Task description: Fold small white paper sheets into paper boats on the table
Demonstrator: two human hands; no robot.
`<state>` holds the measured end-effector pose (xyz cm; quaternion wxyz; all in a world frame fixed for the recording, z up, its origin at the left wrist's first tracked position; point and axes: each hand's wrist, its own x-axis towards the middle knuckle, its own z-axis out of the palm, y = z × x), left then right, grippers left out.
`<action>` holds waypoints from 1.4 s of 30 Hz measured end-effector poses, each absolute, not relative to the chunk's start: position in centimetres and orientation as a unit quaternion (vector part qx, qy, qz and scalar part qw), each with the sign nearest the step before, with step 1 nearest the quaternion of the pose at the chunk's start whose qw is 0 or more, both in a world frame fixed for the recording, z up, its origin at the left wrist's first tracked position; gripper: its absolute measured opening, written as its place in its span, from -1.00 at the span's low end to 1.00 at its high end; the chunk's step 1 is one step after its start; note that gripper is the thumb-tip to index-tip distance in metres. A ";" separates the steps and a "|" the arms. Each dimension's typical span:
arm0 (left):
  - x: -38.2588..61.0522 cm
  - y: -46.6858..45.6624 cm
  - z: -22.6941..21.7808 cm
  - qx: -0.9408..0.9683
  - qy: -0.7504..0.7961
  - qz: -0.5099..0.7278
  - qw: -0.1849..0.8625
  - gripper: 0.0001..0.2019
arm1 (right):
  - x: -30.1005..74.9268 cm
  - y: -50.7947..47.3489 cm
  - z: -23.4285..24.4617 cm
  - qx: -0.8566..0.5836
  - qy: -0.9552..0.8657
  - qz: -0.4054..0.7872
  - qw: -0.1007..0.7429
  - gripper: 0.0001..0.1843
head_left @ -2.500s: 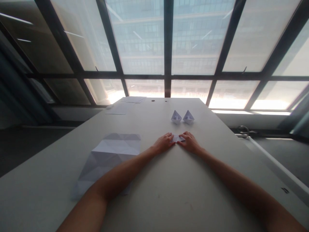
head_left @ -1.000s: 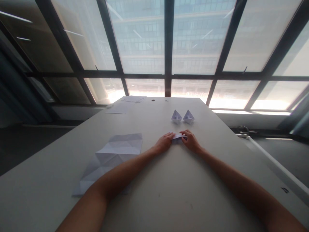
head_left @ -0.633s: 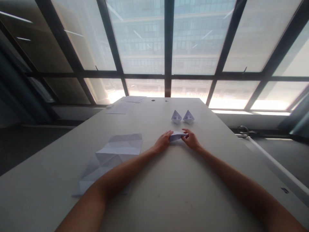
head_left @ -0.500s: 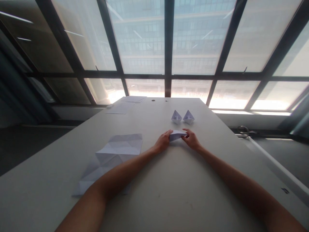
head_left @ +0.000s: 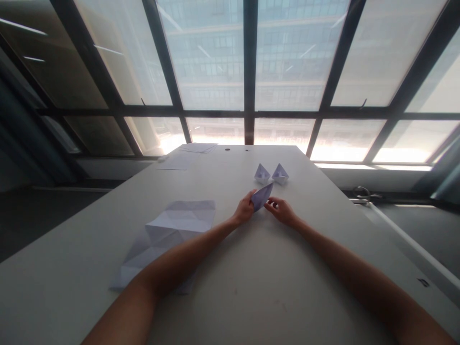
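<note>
My left hand (head_left: pixel 245 209) is closed on the left end of a small folded white paper (head_left: pixel 261 197), thumb on top. The paper is tilted, its pointed far end rising up and to the right. Beside its lower right edge is my right hand (head_left: pixel 282 211), fingers bent and apart; the fingertips are at or very near the edge, and I cannot tell whether they touch it. Just beyond the hands stand two folded paper boats, a left boat (head_left: pixel 262 174) and a right boat (head_left: pixel 280 174).
Creased, unfolded paper (head_left: pixel 183 218) lies on the white table (head_left: pixel 230 306) to the left, partly behind my left forearm. Flat sheets (head_left: pixel 176 162) lie at the far left. Windows stand beyond the table, and a white rail (head_left: pixel 413 244) runs along the right.
The folded paper has turned from nearly level to tilted, its right end swinging up and away. My right hand has let go of that end and shifted slightly lower and left.
</note>
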<state>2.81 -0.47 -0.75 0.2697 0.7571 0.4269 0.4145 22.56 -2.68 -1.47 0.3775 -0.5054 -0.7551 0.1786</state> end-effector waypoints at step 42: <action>2.2 -0.3 -1.4 0.847 0.394 0.304 0.188 -0.47 | 22.9 -2.2 -2.2 -0.522 -0.790 0.060 0.315 -0.51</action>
